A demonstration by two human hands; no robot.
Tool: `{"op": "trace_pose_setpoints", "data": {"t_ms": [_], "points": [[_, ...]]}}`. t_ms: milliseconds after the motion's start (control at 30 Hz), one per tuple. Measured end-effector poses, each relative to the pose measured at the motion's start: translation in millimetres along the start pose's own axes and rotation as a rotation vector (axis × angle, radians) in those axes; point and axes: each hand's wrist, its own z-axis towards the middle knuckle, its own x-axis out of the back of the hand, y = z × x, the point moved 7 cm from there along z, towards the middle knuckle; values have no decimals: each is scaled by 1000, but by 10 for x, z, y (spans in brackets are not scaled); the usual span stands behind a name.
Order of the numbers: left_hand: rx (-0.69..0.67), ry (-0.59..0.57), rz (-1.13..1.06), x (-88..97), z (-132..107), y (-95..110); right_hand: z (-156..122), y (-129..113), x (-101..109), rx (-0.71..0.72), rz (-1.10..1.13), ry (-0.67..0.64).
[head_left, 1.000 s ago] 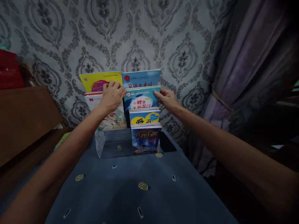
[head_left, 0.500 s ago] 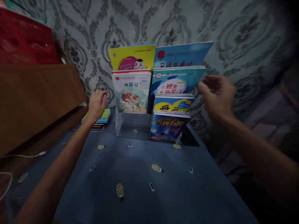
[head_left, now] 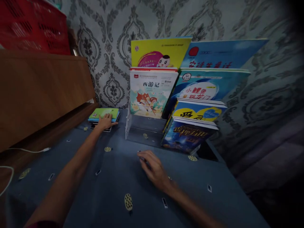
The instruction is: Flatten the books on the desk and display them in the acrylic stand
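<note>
My left hand (head_left: 104, 122) rests on a small stack of books, topped by a green book (head_left: 98, 112), with its fingers spread over the cover and its thumb out to the right. In front of a clear acrylic book rack (head_left: 140, 125), my right hand (head_left: 154, 167) is above the cloth with nothing in it, fingers loosely bent and thumb apart. The rack holds a white picture book (head_left: 148, 95) and a yellow book (head_left: 147, 50) on its left side. On its right side stand a blue book (head_left: 220, 52), a teal book (head_left: 213, 84), a yellow-and-blue book (head_left: 201, 109) and a dark blue book (head_left: 187, 134).
A dark blue patterned cloth (head_left: 106, 196) covers the table. Left of it stands a brown wooden cabinet (head_left: 45, 95) with a red basket (head_left: 45, 31) on top. A white cable (head_left: 35, 150) lies at the left, and patterned wallpaper (head_left: 106, 47) is behind.
My left hand has come down onto the book stack. My right hand has moved from beside the rack's right side to the front of it, low over the cloth. The view has shifted left.
</note>
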Motion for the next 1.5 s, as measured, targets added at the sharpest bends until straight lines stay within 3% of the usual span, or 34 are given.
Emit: {"op": "trace_pose_setpoints", "data": {"t_ms": [100,200,367,633,800,933,1200,1500], "points": [[-3,-9,14,-30,-88,-65,-90,137,-231,-92,65,-76],[-36,2,46,-5,-247,-108,-151,188,-329,-133,121,-147],[-95,31,103,87,-424,-124,-156,186,-321,-163,131,-167],[-121,61,147,156,-445,-55,-181,168,-377,-153,94,-258],[-136,74,161,204,-647,-39,-217,213,-395,-157,99,-253],[-170,62,159,207,-868,-9,-210,203,-397,-149,108,-250],[-255,-28,65,-15,-1575,135,-216,211,-412,-157,102,-266],[-395,20,-88,102,-2218,237,-199,196,-409,-157,108,-252]]}}
